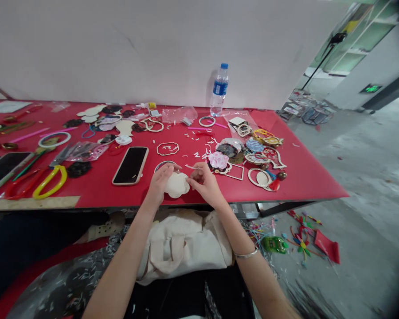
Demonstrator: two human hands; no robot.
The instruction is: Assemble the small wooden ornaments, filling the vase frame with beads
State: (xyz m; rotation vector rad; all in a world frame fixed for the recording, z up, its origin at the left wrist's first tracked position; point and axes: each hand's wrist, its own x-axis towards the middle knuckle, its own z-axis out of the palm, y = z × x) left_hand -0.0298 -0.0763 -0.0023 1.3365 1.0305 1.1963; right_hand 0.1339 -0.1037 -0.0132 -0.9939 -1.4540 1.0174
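Observation:
A cream, flower-shaped flat piece with a scalloped edge is held near the table's front edge. My left hand grips its left side with the fingers closed. At its right edge, my right hand pinches the rim, and a thin white strip shows by its fingers. A ring-shaped frame lies partly hidden behind my left hand. Beyond my hands are small white paper scraps and an octagonal wooden outline. A pink flower piece lies just right of my right hand.
On the red table, a phone lies left of my hands. Yellow-handled scissors are farther left. A water bottle stands against the wall. Several ornaments and frames pile up at the right. A cream bag rests on my lap.

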